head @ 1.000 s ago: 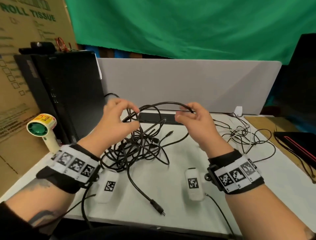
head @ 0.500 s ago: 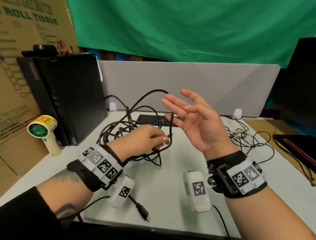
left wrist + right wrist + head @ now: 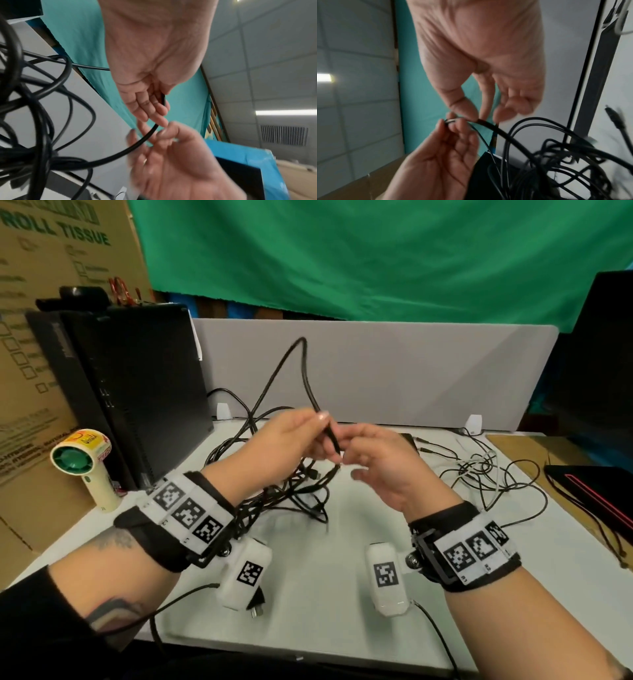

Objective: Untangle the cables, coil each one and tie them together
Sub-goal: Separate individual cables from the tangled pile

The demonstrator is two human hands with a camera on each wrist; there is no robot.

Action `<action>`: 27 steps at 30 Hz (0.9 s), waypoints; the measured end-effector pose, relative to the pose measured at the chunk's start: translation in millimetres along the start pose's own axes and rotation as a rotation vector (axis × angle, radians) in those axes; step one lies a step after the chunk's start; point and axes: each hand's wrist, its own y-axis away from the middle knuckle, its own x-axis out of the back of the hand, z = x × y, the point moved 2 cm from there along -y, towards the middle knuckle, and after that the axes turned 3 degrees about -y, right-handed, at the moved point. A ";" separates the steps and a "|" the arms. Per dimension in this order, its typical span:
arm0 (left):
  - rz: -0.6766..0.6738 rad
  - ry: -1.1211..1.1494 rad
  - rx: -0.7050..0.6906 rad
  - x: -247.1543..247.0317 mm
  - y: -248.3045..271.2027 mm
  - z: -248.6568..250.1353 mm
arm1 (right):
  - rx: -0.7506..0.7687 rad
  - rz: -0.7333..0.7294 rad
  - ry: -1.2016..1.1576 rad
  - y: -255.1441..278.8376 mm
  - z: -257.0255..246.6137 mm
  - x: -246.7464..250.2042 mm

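Note:
A tangle of black cables (image 3: 274, 491) lies mid-table, behind my left wrist. One thick black cable (image 3: 274, 381) rises from it in a tall loop and comes down into my hands. My left hand (image 3: 318, 433) pinches this cable between thumb and fingers above the tangle. My right hand (image 3: 346, 460) meets it from the right. In the right wrist view its thumb and forefinger (image 3: 477, 115) pinch the same cable (image 3: 505, 135) just beside the left fingers. In the left wrist view the cable (image 3: 137, 143) passes out from my left fingers (image 3: 150, 105).
A black computer tower (image 3: 137, 392) stands at the left, with a small hand fan (image 3: 85, 460) before it. A grey divider (image 3: 376, 371) closes the back of the white table (image 3: 325, 577). Thin cables (image 3: 486, 470) sprawl at the right, near a black case (image 3: 596, 494).
My left hand has risen from the tangle, lifting the cable into a taller loop. My right hand, open and raised before, has come in and pinched the cable.

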 end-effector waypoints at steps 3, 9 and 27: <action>0.101 0.282 0.019 13.4 -3.9 14.4 | -0.101 -0.259 0.065 4.8 12.8 -13.6; -0.059 0.325 0.140 9.2 -4.9 -10.2 | -0.008 -0.093 0.078 1.7 15.0 -19.9; -0.278 -0.951 0.031 53.9 -10.4 -72.4 | 0.434 0.422 0.337 -11.6 -10.3 26.3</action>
